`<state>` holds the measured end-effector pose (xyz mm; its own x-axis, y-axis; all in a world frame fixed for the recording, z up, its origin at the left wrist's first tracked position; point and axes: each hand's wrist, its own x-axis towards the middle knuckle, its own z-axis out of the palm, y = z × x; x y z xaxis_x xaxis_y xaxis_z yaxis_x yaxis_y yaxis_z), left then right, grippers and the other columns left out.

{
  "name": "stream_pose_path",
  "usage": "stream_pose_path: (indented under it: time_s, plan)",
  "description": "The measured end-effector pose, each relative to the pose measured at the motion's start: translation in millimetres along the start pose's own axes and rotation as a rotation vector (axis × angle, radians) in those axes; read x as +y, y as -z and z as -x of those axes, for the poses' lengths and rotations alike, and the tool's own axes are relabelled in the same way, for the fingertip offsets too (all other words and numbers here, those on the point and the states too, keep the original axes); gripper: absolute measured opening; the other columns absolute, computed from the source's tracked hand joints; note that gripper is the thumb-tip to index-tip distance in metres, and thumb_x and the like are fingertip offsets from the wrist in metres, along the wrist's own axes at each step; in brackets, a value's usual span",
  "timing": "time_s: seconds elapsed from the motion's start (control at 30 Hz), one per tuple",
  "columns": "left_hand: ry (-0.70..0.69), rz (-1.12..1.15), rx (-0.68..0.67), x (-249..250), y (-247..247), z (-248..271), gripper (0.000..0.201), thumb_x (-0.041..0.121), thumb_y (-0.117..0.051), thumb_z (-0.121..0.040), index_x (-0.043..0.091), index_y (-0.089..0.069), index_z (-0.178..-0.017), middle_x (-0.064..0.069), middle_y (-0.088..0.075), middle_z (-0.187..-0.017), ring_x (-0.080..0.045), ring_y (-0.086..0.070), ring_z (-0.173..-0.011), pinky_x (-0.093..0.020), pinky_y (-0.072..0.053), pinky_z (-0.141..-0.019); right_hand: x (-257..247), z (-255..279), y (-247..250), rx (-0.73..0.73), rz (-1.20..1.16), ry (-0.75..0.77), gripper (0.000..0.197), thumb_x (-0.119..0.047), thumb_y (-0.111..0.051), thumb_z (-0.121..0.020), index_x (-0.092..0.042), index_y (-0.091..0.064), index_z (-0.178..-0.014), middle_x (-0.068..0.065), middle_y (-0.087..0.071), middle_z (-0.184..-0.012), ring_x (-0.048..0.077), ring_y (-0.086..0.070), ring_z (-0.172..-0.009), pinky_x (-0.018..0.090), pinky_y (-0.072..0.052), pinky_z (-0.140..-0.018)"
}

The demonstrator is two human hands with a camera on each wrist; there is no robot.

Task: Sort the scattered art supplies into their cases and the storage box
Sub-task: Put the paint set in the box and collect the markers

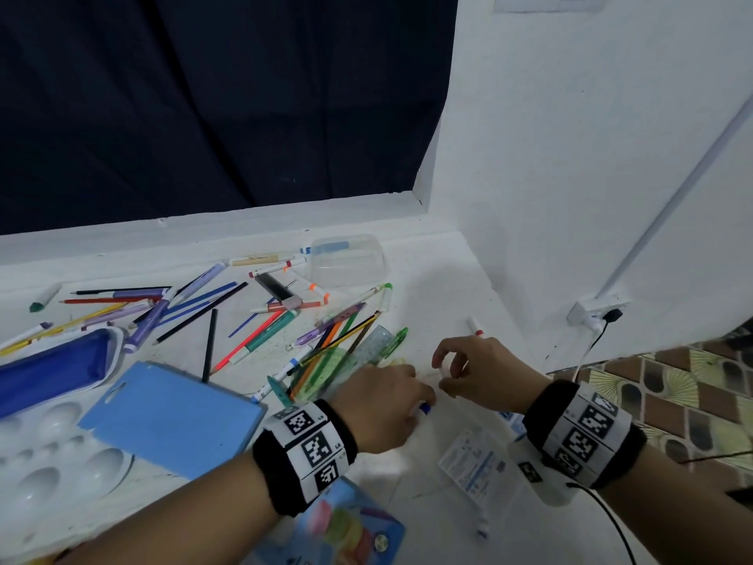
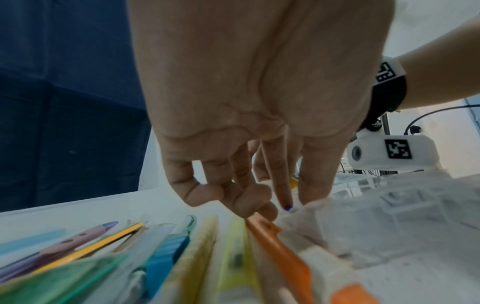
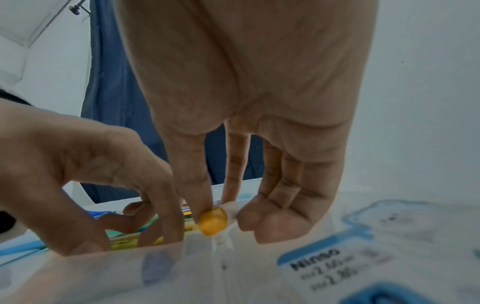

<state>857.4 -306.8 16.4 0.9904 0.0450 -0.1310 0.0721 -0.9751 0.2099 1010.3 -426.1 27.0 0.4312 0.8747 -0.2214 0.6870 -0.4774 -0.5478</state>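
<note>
Between the two hands, low on the white worktop (image 1: 440,279), lies a clear plastic case (image 3: 182,265) with a printed blue-and-white label (image 1: 474,462); the right hand (image 1: 472,367) pinches a small marker with an orange-yellow end (image 3: 213,221) between thumb and forefinger at the case's mouth, its other fingers curled alongside; the left hand (image 1: 387,405) has its fingers bent down onto the case's edge, and a blue-tipped marker (image 1: 424,409) shows under them, though whether it is gripped or merely touched I cannot tell.

The likely trouble, as I judge it, is the soft, see-through case: its mouth could fold shut or slide on the smooth worktop if the left hand loosens, and the marker would then catch on the lip or skid out past the right hand; the small round marker could also roll from a light pinch. Just beyond the left hand a loose heap of pencils and green rulers (image 1: 338,352) sits close enough for a knuckle to knock it.

The marker's end looks glossy and rounded; its barrel is hidden by the fingers. Farther off past both hands stands an upturned clear storage box (image 1: 348,261); left of the left hand lie a blue pouch (image 1: 53,369), a blue card (image 1: 171,418) and a white palette (image 1: 49,462).
</note>
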Motion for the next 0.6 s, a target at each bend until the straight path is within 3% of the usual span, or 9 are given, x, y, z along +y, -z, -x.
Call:
stream_pose_path:
  time_s: [0.07, 0.17, 0.23, 0.43, 0.6]
  plan:
    - [-0.027, -0.038, -0.039, -0.7, 2.8, -0.2, 0.032, 0.029, -0.051, -0.097, 0.029, -0.057, -0.129, -0.002, -0.055, -0.102, -0.022, -0.056, -0.078, -0.032, -0.042, -0.066, 1.1, 1.9, -1.8, 0.010, 0.027, 0.021, 0.021, -0.021, -0.076, -0.079, -0.025, -0.066, -0.096, -0.001, -0.069, -0.073, 0.000, -0.059, -0.062, 0.010, -0.041, -0.066]
    - [-0.051, -0.082, -0.080, -1.5, 7.4, -2.8, 0.032, 0.028, -0.053, -0.096, 0.025, -0.054, -0.128, -0.005, -0.055, -0.103, -0.025, -0.058, -0.078, -0.035, -0.046, -0.065, 0.1, 3.1, -2.1, 0.004, 0.049, 0.041, 0.029, -0.024, -0.083, -0.074, -0.024, -0.067, -0.098, -0.003, -0.067, -0.076, 0.005, -0.061, -0.067, 0.025, -0.054, -0.070]
    - [-0.051, -0.076, -0.121, -1.2, 8.7, -6.0, 0.031, 0.025, -0.054, -0.095, 0.022, -0.053, -0.125, -0.005, -0.056, -0.102, -0.025, -0.058, -0.080, -0.037, -0.049, -0.066, -1.1, 2.7, -2.9, 0.010, 0.072, 0.054, 0.032, -0.025, -0.085, -0.071, -0.023, -0.068, -0.098, -0.003, -0.066, -0.076, 0.007, -0.061, -0.067, 0.027, -0.055, -0.071]
    - [-0.032, 0.047, -0.243, -8.5, 9.0, -10.2, 0.036, 0.025, -0.061, -0.089, 0.021, -0.048, -0.122, -0.008, -0.058, -0.100, -0.026, -0.056, -0.082, -0.039, -0.050, -0.068, -3.2, -0.1, -0.5, -0.017, 0.062, 0.017, 0.030, -0.024, -0.083, -0.070, -0.025, -0.068, -0.095, -0.004, -0.067, -0.075, 0.002, -0.059, -0.067, 0.016, -0.048, -0.068]
    - [-0.021, 0.243, -0.224, -12.3, 6.1, -5.4, 0.034, 0.024, -0.068, -0.080, 0.022, -0.052, -0.110, -0.006, -0.058, -0.092, -0.026, -0.055, -0.079, -0.041, -0.052, -0.069, -4.7, -0.9, 0.1, -0.035, 0.042, 0.003, 0.029, -0.018, -0.081, -0.070, -0.025, -0.067, -0.094, -0.005, -0.067, -0.072, 0.001, -0.058, -0.065, 0.013, -0.039, -0.064]
